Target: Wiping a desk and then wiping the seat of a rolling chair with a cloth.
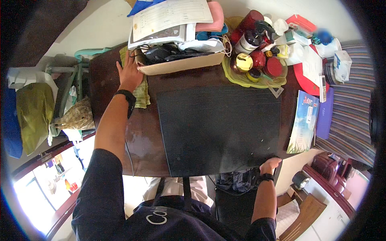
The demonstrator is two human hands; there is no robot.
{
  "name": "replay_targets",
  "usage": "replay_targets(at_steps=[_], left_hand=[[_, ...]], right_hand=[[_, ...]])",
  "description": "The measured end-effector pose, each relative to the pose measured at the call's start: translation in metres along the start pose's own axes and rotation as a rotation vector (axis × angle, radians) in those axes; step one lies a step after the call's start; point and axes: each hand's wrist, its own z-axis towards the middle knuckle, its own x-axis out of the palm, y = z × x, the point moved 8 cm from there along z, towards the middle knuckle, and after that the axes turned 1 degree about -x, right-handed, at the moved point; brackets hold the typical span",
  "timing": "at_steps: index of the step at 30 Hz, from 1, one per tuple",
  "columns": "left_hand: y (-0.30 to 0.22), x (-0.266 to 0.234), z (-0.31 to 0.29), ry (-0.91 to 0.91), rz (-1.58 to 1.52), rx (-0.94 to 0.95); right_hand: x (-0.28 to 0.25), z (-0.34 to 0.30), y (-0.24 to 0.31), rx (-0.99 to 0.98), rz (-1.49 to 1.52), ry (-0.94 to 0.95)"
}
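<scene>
My left hand (129,72) reaches to the back left of the dark brown table (140,148). Its fingers are stretched out and spread, lying on a yellow-green cloth (141,95) beside a cardboard box (181,65). Part of the cloth runs under the hand and past the box's left end. At the front right, my right hand (270,164) is closed at the table's edge, by the near corner of a black desk mat (221,128). Its fingers are partly hidden there. A few pale specks show on the mat.
Cables and papers fill the box. Right of it, a yellow-green tray (233,78) holds several bottles and jars. A blue leaflet (304,120) and a purple packet (325,114) lie along the right side. A black chair (233,207) stands below the front edge.
</scene>
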Motion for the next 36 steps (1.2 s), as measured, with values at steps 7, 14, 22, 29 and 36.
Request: replay_targets(at_steps=[7, 14, 22, 29, 36], left_hand=[[0.008, 0.000, 0.003, 0.118, -0.035, -0.013], [0.007, -0.003, 0.020, 0.187, 0.096, 0.017], [0.041, 0.050, 0.064, 0.122, 0.119, -0.009], [0.020, 0.030, 0.011, 0.099, 0.175, -0.044], [-0.019, 0.004, -0.145, -0.084, -0.045, 0.141]], right_hand=[[0.011, -0.026, 0.004, 0.026, 0.065, 0.066], [0.006, -0.014, 0.002, 0.007, 0.070, 0.043], [0.005, 0.000, 0.002, -0.054, 0.080, 0.033], [0.009, -0.008, 0.005, 0.002, 0.001, 0.007], [0.002, -0.028, 0.014, 0.022, 0.023, -0.018]])
